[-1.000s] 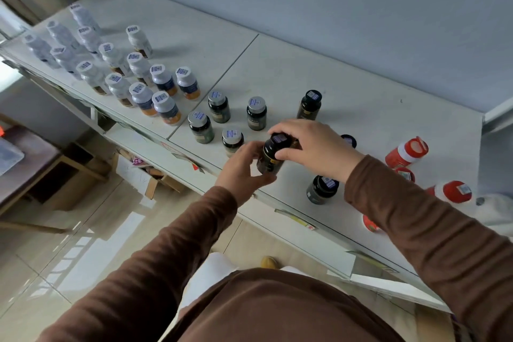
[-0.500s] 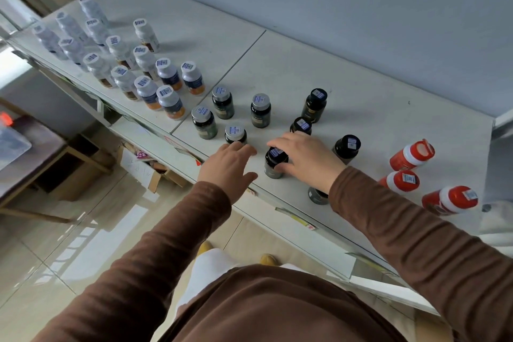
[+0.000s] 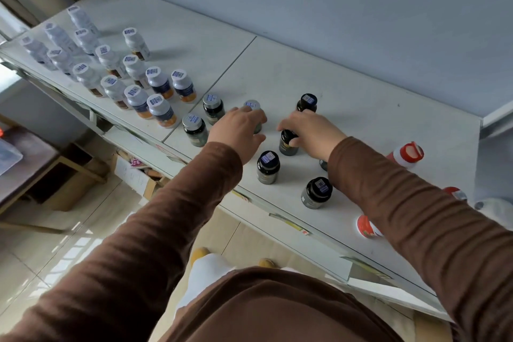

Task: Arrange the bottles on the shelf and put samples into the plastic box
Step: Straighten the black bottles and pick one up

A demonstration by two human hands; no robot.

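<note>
Since half a second ago both hands have left the front-edge bottle and reached deeper onto the shelf [image 3: 361, 86]. Right hand [image 3: 311, 130] is now closing its grip around a dark bottle [image 3: 288, 143] standing upright mid-shelf, fingers curled over the cap and thumb against the side. Left hand [image 3: 238, 128] is lying over the silver-capped bottle [image 3: 253, 105]; fingers are draped across it, but whether the grip is pinching it or only resting on it cannot be told. Just behind the right hand a black-capped bottle [image 3: 307, 101] is standing upright. Nearer the front edge, two more dark bottles are standing free: one [image 3: 268, 166] between the two sleeves, and a wider one [image 3: 317, 192] just beside the right sleeve. Left of the left hand, two silver-capped dark bottles [image 3: 213, 107] and [image 3: 195, 129] are sitting near the seam between the shelf panels. Beyond the seam, a cluster of white-capped bottles [image 3: 133, 83] is standing in rough rows toward the far left corner. On the right end, red-and-white bottles are lying tipped over: one [image 3: 406, 154] past the right forearm, another [image 3: 367, 226] at the front edge, partly hidden by the sleeve.
</note>
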